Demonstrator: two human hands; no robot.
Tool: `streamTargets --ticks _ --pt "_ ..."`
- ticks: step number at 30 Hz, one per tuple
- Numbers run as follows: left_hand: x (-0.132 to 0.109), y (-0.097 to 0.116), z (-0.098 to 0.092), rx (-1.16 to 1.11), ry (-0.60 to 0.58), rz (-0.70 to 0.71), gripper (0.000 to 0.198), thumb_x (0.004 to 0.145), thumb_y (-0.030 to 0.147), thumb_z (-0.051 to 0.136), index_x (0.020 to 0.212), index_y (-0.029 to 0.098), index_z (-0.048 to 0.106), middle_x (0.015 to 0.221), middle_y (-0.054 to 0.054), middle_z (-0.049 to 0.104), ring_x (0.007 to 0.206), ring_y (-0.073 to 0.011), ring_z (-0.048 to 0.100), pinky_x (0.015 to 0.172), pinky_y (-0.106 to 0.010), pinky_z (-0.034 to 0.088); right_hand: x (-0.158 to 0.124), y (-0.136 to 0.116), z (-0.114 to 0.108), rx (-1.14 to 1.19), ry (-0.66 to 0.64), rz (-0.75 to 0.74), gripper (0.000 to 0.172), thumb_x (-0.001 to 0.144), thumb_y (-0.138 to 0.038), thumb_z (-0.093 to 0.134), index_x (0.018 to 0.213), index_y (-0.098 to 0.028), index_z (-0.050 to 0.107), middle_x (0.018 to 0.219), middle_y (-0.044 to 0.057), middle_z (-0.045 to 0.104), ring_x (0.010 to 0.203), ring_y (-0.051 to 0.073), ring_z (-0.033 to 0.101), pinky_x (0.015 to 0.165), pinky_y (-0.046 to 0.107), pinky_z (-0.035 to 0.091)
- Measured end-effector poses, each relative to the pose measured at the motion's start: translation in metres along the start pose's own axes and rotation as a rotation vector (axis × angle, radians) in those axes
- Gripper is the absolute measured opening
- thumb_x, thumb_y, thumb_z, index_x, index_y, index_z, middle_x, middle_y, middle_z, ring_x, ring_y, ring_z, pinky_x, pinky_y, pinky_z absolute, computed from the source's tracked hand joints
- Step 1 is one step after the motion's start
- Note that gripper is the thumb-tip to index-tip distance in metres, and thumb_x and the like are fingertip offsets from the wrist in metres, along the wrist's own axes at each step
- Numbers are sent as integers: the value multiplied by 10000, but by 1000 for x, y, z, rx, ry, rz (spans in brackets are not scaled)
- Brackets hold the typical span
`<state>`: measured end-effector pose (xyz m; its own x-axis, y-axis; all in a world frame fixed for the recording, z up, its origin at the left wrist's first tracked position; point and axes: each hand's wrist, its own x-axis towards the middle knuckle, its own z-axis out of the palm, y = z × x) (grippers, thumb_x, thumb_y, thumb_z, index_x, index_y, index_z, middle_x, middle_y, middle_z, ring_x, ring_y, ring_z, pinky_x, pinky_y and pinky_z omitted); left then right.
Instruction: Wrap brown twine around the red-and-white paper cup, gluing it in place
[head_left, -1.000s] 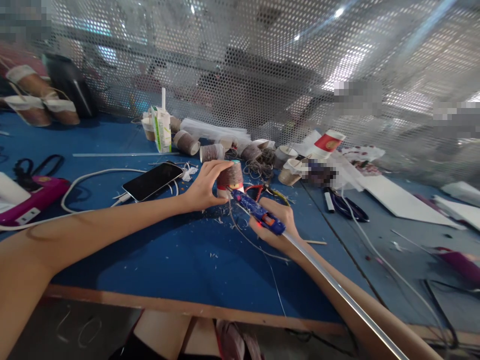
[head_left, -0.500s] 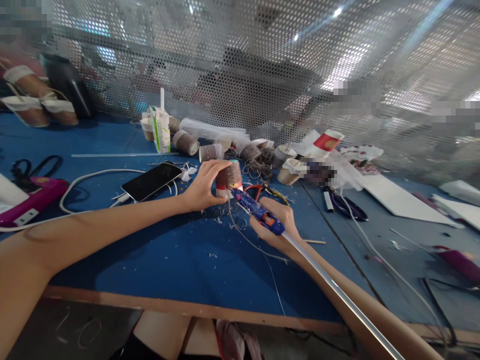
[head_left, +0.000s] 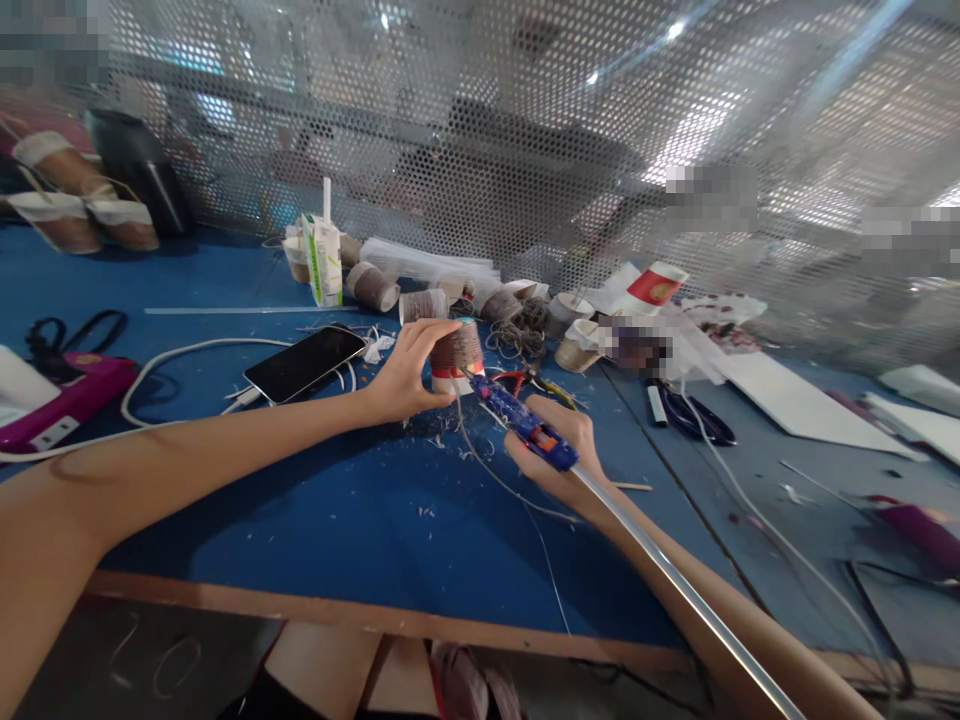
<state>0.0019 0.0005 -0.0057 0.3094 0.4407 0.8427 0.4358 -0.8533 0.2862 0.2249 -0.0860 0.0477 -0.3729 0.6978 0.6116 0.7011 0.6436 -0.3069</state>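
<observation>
My left hand [head_left: 409, 375] grips a small upside-down paper cup [head_left: 457, 350] from its left side, thumb low and fingers near the top. Brown cord winds round most of the cup, and a red and white band shows near the bottom. A loose length of cord [head_left: 487, 470] trails from it across the blue table. In my right hand [head_left: 559, 440] is a blue glue gun [head_left: 525, 420], its nozzle at the cup's lower right side. A long clear glue stick [head_left: 675, 580] sticks out of its back. Pliers [head_left: 551, 385] lie partly hidden behind my right hand.
Several cord-wrapped cups [head_left: 373, 287] and a drink carton [head_left: 322, 260] stand or lie at the back, before a perforated metal screen [head_left: 450, 130]. A phone [head_left: 306, 363] on a cable and a purple power strip [head_left: 67, 400] are left; scissors [head_left: 697, 415] lie right.
The glue gun has drawn slightly right and down, its nozzle now a little off the cup's front. My left hand keeps its hold on the cup.
</observation>
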Motion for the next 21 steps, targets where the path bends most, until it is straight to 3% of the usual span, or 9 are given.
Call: streamTargets --ticks 21 --pt "0 0 -1 17 45 -26 840 679 246 788 1400 240 356 1319 -122 541 1240 -319 524 1047 -519 484 -1 10 -3 -39 59 40 275 696 -128 546 591 -242 319 521 -59 387 465 100 383 504 274 333"
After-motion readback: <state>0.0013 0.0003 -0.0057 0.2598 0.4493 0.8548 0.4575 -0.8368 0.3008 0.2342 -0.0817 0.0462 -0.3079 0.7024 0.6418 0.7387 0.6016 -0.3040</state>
